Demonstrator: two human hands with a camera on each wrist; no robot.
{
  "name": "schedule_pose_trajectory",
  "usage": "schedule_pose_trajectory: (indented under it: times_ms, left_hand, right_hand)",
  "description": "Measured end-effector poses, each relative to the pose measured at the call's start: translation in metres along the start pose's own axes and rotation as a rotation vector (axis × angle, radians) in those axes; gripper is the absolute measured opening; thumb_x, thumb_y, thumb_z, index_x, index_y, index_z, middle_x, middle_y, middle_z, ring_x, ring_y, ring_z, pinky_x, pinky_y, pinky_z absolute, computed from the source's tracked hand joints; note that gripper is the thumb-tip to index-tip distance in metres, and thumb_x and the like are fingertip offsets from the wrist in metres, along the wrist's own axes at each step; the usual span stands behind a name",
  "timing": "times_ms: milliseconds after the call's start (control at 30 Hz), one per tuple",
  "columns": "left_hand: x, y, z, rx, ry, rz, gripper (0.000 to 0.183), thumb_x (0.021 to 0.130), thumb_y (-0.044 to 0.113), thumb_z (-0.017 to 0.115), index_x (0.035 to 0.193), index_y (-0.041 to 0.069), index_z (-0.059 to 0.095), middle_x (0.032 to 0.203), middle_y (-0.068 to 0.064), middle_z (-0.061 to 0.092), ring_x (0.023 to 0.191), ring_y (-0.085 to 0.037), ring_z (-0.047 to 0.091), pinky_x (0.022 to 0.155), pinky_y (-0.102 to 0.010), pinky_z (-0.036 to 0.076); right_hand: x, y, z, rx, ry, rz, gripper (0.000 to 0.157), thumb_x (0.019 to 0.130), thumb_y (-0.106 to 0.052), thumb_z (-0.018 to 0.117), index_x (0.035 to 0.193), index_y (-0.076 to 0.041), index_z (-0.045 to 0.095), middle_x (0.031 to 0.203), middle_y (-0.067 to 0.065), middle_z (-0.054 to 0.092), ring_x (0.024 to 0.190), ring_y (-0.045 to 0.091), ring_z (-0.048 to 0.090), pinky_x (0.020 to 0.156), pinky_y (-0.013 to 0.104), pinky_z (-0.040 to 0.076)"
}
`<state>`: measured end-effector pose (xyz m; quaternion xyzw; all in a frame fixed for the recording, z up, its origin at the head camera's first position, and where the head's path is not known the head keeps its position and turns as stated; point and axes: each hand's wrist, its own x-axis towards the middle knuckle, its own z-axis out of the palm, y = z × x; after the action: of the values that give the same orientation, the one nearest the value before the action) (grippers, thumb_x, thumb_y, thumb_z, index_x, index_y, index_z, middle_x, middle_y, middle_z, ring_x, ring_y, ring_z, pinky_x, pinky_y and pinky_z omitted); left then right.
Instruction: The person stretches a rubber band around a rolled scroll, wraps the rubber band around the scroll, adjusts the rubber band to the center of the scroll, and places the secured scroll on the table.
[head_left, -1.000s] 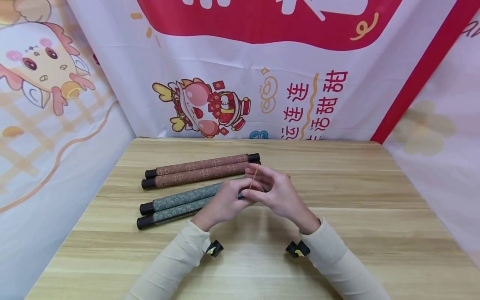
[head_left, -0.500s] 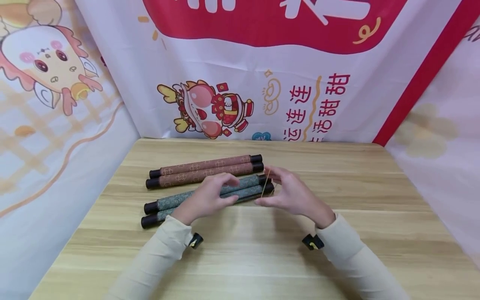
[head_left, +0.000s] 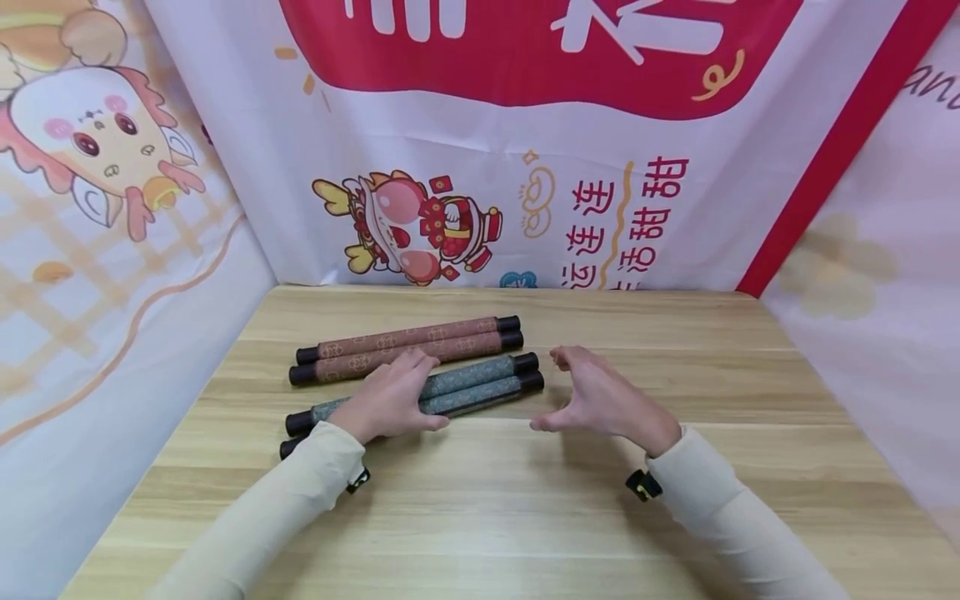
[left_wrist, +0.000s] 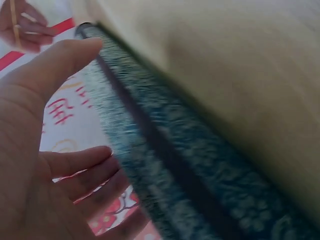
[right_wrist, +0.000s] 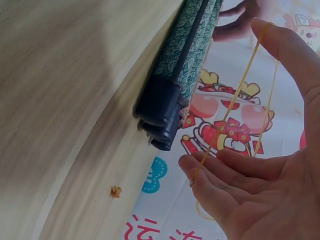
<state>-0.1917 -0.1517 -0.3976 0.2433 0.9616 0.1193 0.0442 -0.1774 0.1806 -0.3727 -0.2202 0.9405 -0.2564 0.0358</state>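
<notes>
We judge: readying to band the green scrolls (head_left: pixel 471 379), left on the tabletop (head_left: pixel 510 508), near side of the brown scrolls (head_left: pixel 408 340). Left hand (head_left: pixel 393 398): grip apart, contact unclear. Right hand (head_left: pixel 606 398): grip apart, rubber band (right_wrist: pixel 220 128) taut. Next likely: loop over the scrolls' right ends.

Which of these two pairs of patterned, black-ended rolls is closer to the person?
The blue-green patterned pair of rolls; the reddish-brown patterned pair lies beyond it, closer to the printed white cloth backdrop.
</notes>
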Motion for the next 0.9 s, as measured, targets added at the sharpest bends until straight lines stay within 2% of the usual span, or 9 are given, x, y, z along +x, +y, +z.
schedule_pose_trajectory:
  times_ms: [267,467,633,900]
  left_hand:
    - [0.010,-0.007,0.023,-0.024,-0.013,-0.027,0.109,0.082,0.069,0.081,0.158,0.000,0.043,0.159,-0.023,0.047,0.149,-0.043,0.043,0.117,-0.065,0.042]
    - [0.014,-0.013,0.032,-0.058,0.004,-0.019,0.101,0.083,0.070,0.079,0.153,0.001,0.051,0.155,-0.022,0.049,0.143,-0.041,0.048,0.113,-0.064,0.044]
    - [0.014,-0.015,0.034,-0.093,0.030,-0.018,0.095,0.083,0.066,0.081,0.148,0.000,0.057,0.149,-0.019,0.056,0.139,-0.037,0.052,0.115,-0.060,0.045]
    - [0.010,-0.016,0.026,-0.129,0.094,0.007,0.092,0.079,0.060,0.088,0.143,-0.001,0.062,0.140,-0.017,0.067,0.130,-0.037,0.063,0.110,-0.058,0.051]
  right_hand:
    - [0.000,0.005,-0.001,0.003,-0.005,0.014,0.110,0.070,-0.059,0.094,0.148,0.004,0.049,0.144,0.025,0.062,0.133,0.037,0.061,0.111,0.053,0.052]
    - [0.000,0.006,-0.002,0.013,-0.030,0.029,0.109,0.072,-0.060,0.092,0.149,0.003,0.049,0.144,0.023,0.062,0.134,0.036,0.061,0.110,0.053,0.053]
    - [0.000,0.007,-0.002,0.025,-0.044,0.030,0.107,0.073,-0.060,0.092,0.150,0.002,0.050,0.144,0.022,0.063,0.133,0.035,0.061,0.110,0.052,0.053]
    - [0.001,0.008,-0.006,0.062,-0.060,0.037,0.104,0.073,-0.059,0.092,0.149,-0.001,0.051,0.144,0.021,0.063,0.132,0.034,0.062,0.110,0.051,0.054]
